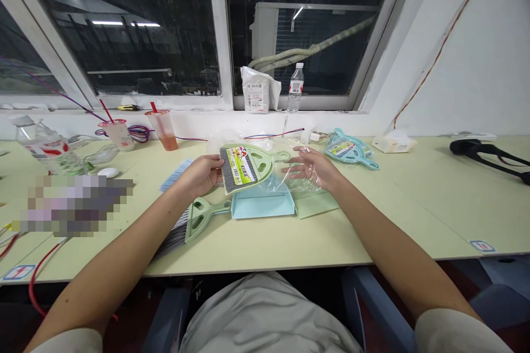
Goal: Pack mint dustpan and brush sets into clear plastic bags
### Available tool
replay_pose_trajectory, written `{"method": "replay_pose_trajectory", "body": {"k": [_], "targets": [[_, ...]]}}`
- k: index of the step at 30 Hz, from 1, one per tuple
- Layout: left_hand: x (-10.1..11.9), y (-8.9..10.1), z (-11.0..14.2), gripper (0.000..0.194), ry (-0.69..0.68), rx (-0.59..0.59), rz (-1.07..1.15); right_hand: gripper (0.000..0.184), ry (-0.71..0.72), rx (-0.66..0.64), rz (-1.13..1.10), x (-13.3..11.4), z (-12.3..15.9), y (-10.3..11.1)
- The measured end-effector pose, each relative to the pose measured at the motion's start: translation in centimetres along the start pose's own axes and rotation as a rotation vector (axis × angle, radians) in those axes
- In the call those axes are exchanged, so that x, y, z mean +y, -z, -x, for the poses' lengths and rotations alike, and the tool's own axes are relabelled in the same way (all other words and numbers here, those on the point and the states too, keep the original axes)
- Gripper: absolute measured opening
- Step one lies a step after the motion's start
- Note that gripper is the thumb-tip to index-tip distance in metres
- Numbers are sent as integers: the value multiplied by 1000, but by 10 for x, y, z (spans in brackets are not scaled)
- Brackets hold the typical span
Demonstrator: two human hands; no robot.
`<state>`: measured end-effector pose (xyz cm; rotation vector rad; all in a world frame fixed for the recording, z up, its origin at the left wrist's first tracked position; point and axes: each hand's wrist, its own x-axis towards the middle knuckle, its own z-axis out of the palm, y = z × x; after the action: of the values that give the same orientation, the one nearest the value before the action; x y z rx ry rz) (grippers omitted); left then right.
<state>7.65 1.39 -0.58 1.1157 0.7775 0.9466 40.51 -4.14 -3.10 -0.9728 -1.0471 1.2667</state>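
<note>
My left hand is closed on the bristle end of a green mini brush-and-dustpan set with a coloured label, held just above the table. My right hand has its fingers spread and rests on a clear plastic bag beside the set. Under them lie a light blue dustpan and a green dustpan. A green hand brush lies below my left hand, and a blue brush peeks out behind my wrist.
A packed teal set and a white tissue pack lie at the back right. Two drink cups, a water bottle and cables sit at the back left. A black strap lies far right. A bottle stands on the sill.
</note>
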Motion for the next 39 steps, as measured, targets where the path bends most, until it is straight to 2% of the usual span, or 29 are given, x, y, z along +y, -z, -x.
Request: {"method": "replay_pose_trajectory", "body": {"k": [5, 8, 13, 18, 23, 28, 35, 39], "targets": [[2, -1, 2, 25, 8, -31, -25, 26, -91, -88, -94, 5, 2, -9], [5, 2, 3, 26, 6, -25, -87, 33, -100, -74, -98, 5, 0, -5], [11, 2, 6, 27, -3, 48, -156, 36, -124, -83, -95, 0, -2, 6], [11, 2, 5, 25, 23, 60, -135, 40, -134, -109, -109, -5, 2, 4], [5, 4, 1, 25, 55, 14, -79, 41, -165, -172, -157, 2, 3, -6], [2, 6, -1, 25, 67, -27, -38, 45, -169, -164, -160, 6, 3, -10], [5, 5, 1, 28, 18, 23, -98, 46, -166, -168, -127, -2, 7, -5], [0, 0, 3, 22, 58, -38, -80, 44, -172, -159, -176, 3, 7, -12]]}}
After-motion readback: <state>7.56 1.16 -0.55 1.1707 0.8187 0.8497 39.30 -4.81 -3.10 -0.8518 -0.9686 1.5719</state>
